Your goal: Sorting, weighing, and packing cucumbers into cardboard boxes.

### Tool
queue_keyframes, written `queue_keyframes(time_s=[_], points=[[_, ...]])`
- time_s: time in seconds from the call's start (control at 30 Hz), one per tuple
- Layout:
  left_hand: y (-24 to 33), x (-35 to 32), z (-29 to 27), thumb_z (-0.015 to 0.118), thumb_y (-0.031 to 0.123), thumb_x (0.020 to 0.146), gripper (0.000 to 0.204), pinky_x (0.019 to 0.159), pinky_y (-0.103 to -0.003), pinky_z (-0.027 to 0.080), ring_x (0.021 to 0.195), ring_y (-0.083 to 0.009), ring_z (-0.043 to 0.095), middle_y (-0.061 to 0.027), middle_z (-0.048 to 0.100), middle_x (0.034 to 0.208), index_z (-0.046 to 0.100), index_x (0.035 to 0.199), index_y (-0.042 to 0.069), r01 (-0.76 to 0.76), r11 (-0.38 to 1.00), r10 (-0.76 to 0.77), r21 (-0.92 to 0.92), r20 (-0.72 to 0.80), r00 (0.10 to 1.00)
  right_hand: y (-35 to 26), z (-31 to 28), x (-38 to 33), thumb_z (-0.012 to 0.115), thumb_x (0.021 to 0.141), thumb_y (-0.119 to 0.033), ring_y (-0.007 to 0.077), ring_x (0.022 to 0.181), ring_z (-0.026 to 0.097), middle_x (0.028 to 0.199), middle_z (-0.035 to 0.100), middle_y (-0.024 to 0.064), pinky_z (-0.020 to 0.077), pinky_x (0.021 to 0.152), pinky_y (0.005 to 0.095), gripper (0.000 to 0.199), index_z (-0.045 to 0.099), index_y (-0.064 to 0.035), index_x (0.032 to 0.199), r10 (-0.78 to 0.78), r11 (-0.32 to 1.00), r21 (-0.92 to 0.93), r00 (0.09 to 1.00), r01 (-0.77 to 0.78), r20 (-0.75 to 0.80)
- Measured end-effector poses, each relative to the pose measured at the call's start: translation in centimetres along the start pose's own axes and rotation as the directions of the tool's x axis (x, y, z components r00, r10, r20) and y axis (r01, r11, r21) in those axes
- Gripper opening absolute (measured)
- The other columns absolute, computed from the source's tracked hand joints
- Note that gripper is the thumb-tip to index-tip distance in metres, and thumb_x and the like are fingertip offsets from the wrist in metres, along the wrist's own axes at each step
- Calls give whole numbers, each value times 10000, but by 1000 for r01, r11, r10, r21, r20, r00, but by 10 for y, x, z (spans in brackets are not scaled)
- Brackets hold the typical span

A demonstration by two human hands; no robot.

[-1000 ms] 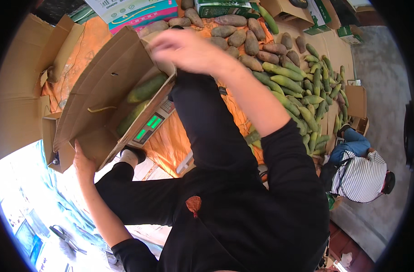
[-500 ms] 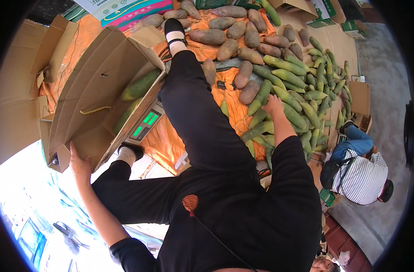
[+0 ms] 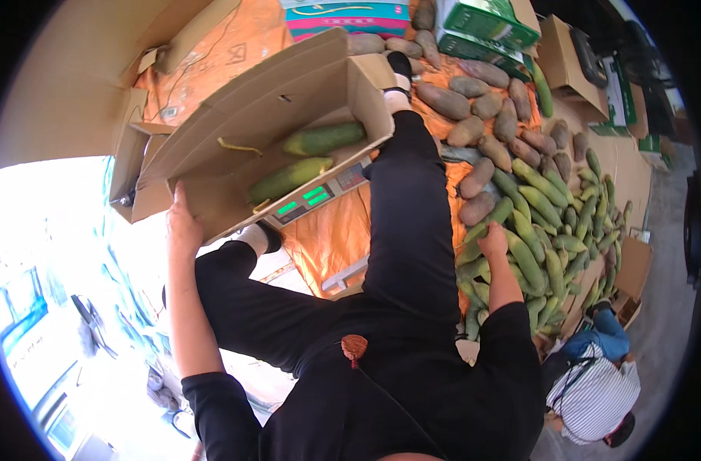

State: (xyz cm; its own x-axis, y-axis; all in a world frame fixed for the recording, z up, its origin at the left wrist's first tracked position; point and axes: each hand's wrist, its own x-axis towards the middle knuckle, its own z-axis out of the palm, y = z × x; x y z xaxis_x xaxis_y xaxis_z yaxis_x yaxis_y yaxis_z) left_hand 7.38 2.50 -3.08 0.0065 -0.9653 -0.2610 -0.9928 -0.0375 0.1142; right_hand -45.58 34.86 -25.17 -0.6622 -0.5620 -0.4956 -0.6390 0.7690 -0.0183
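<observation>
My left hand [image 3: 184, 229] grips the near left corner of an open cardboard box [image 3: 235, 115], with its fingers around the box wall. Inside lie two long green vegetables, one at the back [image 3: 324, 139] and a yellower-tipped one [image 3: 290, 179] in front. Over at the right, my right hand [image 3: 494, 241] is closed on the end of another long green vegetable [image 3: 489, 218], at the left side of a large pile [image 3: 554, 265]. Its fingertips are partly hidden. A weighing scale [image 3: 317, 195] with lit green displays shows at the box's near side.
Brown, thick oblong roots [image 3: 443, 101] lie on orange sheeting [image 3: 331, 244] beyond my outstretched leg. Green-and-white cartons [image 3: 489, 34] stand at the back. At the lower right another person [image 3: 596, 392] in a striped top bends beside the pile.
My view has turned left, so the scene sits further right and more of the box interior shows. My right hand's fingers have closed on a green vegetable; my left hand stays on the box.
</observation>
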Motion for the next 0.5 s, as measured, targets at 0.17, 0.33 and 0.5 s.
queue_keyframes(time_s=[0.17, 0.33, 0.5], points=[[3, -1, -2, 626, -4, 722, 714, 847, -437, 459, 984, -383, 573, -253, 595, 1037, 304, 1358, 27, 6, 998, -7, 55, 21, 1000, -23, -37, -17, 736, 625, -118, 349, 945, 564, 1028, 569, 165, 462, 800, 409, 463, 516, -58, 1027, -113, 990, 67, 984, 123, -139], [0, -2, -4, 559, 14, 748, 656, 824, -441, 461, 963, -368, 583, -253, 598, 1018, 309, 1354, 25, -31, 997, 31, 67, -4, 999, -70, -131, -32, 739, 651, -71, 332, 960, 563, 1067, 558, 154, 449, 813, 377, 475, 530, -54, 1078, -152, 922, 244, 862, 300, -483], [2, -3, -10, 632, 21, 677, 763, 862, -441, 445, 987, -398, 564, -266, 587, 1045, 305, 1366, 36, 27, 997, -33, 74, 75, 997, -149, -249, -76, 680, 736, 33, 179, 990, 553, 1093, 550, 82, 451, 851, 296, 420, 529, -28, 1124, -190, 645, 457, 708, 613, -680]])
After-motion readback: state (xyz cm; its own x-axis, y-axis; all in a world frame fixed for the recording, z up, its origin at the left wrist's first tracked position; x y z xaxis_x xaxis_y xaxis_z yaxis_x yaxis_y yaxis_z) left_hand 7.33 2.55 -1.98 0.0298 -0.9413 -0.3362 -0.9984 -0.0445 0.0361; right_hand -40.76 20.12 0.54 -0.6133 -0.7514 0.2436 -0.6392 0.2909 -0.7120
